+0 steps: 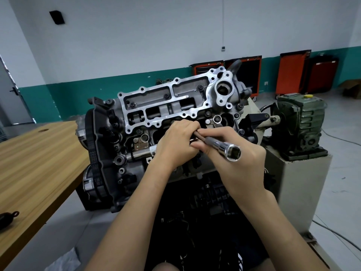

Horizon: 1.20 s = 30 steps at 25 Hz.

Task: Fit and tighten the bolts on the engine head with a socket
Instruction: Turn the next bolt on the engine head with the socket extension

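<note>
Bare forearms (136, 212) end in left hand (175, 143) and right hand (248, 165); black white-marked clothing (234, 251) below.

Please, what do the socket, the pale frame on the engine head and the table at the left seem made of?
The socket: polished, probably chromed steel; mirror-like highlights. The pale frame: bare cast metal, likely aluminium; dull grey with brighter machined edges. The table: wood or wood-look laminate; light brown grain lines, I cannot tell which.

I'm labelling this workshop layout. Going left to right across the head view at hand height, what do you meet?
Wooden table → toothed belt → left hand → right hand, both hands gripping the socket → green gearbox.
</note>
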Motion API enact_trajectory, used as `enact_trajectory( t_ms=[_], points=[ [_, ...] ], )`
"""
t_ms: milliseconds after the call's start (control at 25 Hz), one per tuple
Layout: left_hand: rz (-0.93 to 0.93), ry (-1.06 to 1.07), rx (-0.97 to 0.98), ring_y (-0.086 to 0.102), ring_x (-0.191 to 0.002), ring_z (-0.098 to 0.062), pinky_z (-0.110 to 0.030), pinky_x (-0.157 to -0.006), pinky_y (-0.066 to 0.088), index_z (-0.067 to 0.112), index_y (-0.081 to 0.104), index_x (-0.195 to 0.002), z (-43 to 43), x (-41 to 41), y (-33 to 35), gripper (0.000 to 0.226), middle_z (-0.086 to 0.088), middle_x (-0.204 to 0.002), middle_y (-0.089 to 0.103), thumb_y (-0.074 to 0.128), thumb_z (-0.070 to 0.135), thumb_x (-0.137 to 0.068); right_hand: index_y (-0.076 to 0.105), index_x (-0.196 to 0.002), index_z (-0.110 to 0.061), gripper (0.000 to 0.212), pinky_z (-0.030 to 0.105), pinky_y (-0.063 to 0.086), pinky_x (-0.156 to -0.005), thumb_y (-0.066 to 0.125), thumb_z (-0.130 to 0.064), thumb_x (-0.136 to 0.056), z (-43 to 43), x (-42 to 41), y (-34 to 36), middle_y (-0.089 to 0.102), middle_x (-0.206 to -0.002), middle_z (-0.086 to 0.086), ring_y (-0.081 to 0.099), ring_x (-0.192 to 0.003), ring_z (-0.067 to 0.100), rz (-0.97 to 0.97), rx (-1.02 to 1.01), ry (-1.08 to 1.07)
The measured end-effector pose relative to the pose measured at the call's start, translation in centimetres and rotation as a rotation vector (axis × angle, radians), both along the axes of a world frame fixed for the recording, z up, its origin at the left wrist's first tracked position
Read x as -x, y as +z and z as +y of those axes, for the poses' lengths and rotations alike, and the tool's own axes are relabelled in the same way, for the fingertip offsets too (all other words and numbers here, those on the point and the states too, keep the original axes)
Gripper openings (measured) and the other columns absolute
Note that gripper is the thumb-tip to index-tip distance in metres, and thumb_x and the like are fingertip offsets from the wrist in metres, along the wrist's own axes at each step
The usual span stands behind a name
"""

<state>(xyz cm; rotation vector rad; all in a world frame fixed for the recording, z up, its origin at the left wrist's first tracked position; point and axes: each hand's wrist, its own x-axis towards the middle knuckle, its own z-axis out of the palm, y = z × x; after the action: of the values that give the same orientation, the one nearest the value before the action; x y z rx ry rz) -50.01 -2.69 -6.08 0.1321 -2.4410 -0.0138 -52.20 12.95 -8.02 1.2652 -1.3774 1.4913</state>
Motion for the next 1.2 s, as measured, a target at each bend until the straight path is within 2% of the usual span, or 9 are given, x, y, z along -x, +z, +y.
enact_trajectory(
  t_ms=[160, 360, 440, 560, 760, 920, 1000, 1120, 1200],
  points=[
    [0.077, -0.039, -0.082, 0.039, -0.090, -0.005, -0.004, -0.074, 0.026, 0.016, 0.059, -0.088, 0.33, -0.46, -0.01, 0.009, 0.012, -0.090, 0.055, 0.054, 0.015, -0.080, 0.066, -0.109, 0.004, 0.025, 0.018, 0.050, -0.090, 0.065, 0.007, -0.085, -0.34, -0.36, -0.45, 0.070, -0.106, 0.010, 0.065, -0.097, 0.016, 0.007, -0.132, 0.078],
    [-0.004, 0.005, -0.015, 0.042, -0.088, -0.011, -0.020, -0.070, 0.028, 0.017, 0.054, -0.090, 0.11, -0.33, 0.00, 0.010, 0.007, -0.090, 0.054, 0.054, 0.024, -0.083, 0.071, -0.097, 0.001, 0.026, 0.021, 0.053, -0.067, 0.082, 0.002, -0.073, -0.04, -0.29, -0.24, 0.073, -0.082, 0.005, 0.066, -0.072, 0.012, 0.073, -0.013, -0.022],
    [0.001, -0.003, -0.058, 0.043, -0.088, -0.011, -0.020, -0.069, 0.033, 0.018, 0.054, -0.089, 0.09, -0.37, 0.10, 0.008, 0.009, -0.090, 0.053, 0.053, 0.022, -0.083, 0.070, -0.100, 0.003, 0.025, 0.024, 0.054, -0.073, 0.078, 0.005, -0.076, -0.24, -0.45, -0.37, 0.072, -0.090, 0.008, 0.068, -0.081, 0.014, 0.054, -0.022, 0.014],
    [-0.011, 0.015, -0.083, 0.044, -0.088, -0.012, -0.020, -0.065, 0.026, 0.017, 0.054, -0.091, 0.32, -0.35, 0.27, 0.013, 0.008, -0.091, 0.053, 0.049, 0.015, -0.079, 0.067, -0.107, 0.007, 0.029, 0.029, 0.053, -0.087, 0.068, 0.017, -0.079, -0.57, -0.67, -0.68, 0.071, -0.106, 0.011, 0.067, -0.097, 0.017, 0.070, -0.106, 0.065],
    [-0.008, 0.001, -0.014, 0.045, -0.088, -0.015, -0.022, -0.066, 0.026, 0.016, 0.052, -0.089, 0.19, -0.33, 0.07, 0.009, 0.007, -0.089, 0.052, 0.051, 0.021, -0.082, 0.072, -0.097, 0.000, 0.028, 0.022, 0.053, -0.067, 0.083, 0.001, -0.072, -0.42, -0.26, -0.25, 0.073, -0.081, 0.006, 0.068, -0.072, 0.013, 0.044, -0.022, -0.041],
    [-0.017, 0.039, -0.152, 0.038, -0.086, -0.004, -0.019, -0.070, 0.034, 0.021, 0.054, -0.091, 0.12, -0.15, 0.18, 0.011, 0.016, -0.086, 0.048, 0.053, 0.020, -0.080, 0.065, -0.111, 0.007, 0.033, 0.029, 0.053, -0.089, 0.070, 0.014, -0.079, -0.76, -0.81, -0.83, 0.069, -0.112, 0.011, 0.067, -0.100, 0.017, 0.086, -0.117, 0.045],
    [-0.028, 0.031, -0.108, 0.041, -0.089, -0.011, -0.026, -0.071, 0.036, 0.019, 0.054, -0.092, 0.12, -0.09, 0.15, 0.013, 0.010, -0.090, 0.052, 0.051, 0.020, -0.080, 0.067, -0.108, 0.006, 0.033, 0.027, 0.054, -0.084, 0.071, 0.016, -0.077, -0.62, -0.46, -0.57, 0.071, -0.105, 0.011, 0.069, -0.094, 0.018, 0.101, -0.121, 0.033],
    [-0.026, 0.009, -0.029, 0.044, -0.088, -0.016, -0.027, -0.073, 0.034, 0.015, 0.054, -0.091, 0.05, -0.11, 0.11, 0.012, 0.005, -0.091, 0.053, 0.051, 0.021, -0.081, 0.072, -0.098, 0.000, 0.027, 0.023, 0.052, -0.065, 0.083, 0.000, -0.073, -0.35, -0.18, -0.23, 0.072, -0.079, 0.008, 0.068, -0.068, 0.019, 0.073, -0.026, -0.049],
    [-0.024, 0.006, -0.039, 0.043, -0.088, -0.015, -0.026, -0.074, 0.034, 0.016, 0.054, -0.091, -0.04, -0.06, 0.00, 0.013, 0.006, -0.092, 0.053, 0.051, 0.025, -0.082, 0.071, -0.098, 0.001, 0.025, 0.025, 0.052, -0.066, 0.081, -0.004, -0.075, -0.44, -0.54, -0.36, 0.072, -0.080, 0.010, 0.068, -0.070, 0.020, 0.067, 0.005, -0.038]
  ],
)
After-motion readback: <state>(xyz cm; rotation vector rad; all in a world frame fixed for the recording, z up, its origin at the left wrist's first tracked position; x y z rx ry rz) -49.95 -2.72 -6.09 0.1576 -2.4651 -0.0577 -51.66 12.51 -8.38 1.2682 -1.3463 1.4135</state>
